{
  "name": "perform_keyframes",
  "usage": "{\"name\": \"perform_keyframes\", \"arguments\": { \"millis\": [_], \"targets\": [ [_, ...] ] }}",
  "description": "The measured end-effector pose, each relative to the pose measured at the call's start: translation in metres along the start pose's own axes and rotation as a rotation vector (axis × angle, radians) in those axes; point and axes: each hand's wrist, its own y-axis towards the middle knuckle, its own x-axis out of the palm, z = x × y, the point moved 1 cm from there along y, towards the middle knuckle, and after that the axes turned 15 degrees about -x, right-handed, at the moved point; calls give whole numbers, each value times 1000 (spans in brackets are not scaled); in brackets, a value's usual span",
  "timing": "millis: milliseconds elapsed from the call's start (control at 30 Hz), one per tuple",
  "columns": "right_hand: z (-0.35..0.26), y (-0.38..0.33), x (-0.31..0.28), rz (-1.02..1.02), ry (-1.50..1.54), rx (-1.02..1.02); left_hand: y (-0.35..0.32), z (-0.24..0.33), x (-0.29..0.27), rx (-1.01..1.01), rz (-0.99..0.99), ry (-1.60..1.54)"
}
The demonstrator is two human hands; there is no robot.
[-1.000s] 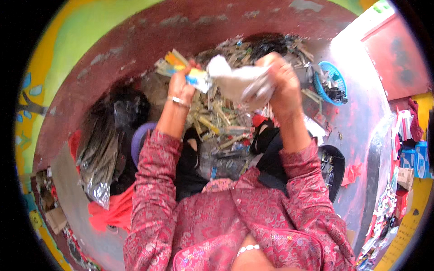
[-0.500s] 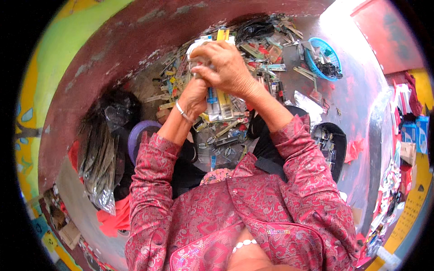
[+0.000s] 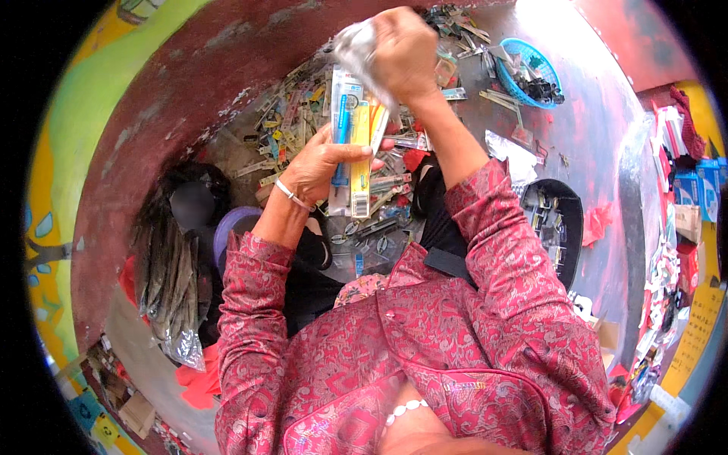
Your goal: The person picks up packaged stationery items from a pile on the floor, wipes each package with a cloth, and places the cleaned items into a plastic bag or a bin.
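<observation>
My left hand grips several long, flat blister packs, its thumb lying across their front. One is a clear pack with a blue pen-like tool inside; beside it lies a yellow pack. Above them my right hand is closed on a crumpled whitish cloth or wrapper, smeared by motion. The lower edge of that cloth or wrapper overlaps the top of the packs. I cannot tell whether it touches them.
Loose small packaged goods are heaped on the floor. A blue basket of dark items stands at the far right, a black tray nearer. Plastic bags lie left. A maroon wall curves around the left.
My hands were together over the packs; now my right hand has lifted up and away with the whitish cloth or wrapper. The front of the packs shows more fully in my left hand.
</observation>
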Motion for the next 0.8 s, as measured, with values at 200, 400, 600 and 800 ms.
{"name": "perform_keyframes", "arguments": {
  "millis": [200, 400, 600, 800],
  "targets": [
    [73, -6, -15, 443, 1148, 1048, 2, 5, -21, 88, 80, 21],
    [14, -15, -13, 397, 1293, 1349, 9, 10, -26, 174, 200, -43],
    [-40, -35, 13, -183, 166, 126, 28, 0, -38, 160, 142, -49],
    [-8, -13, -9, -153, -63, 170, 16, 8, -12, 82, 150, 67]
  ]
}}
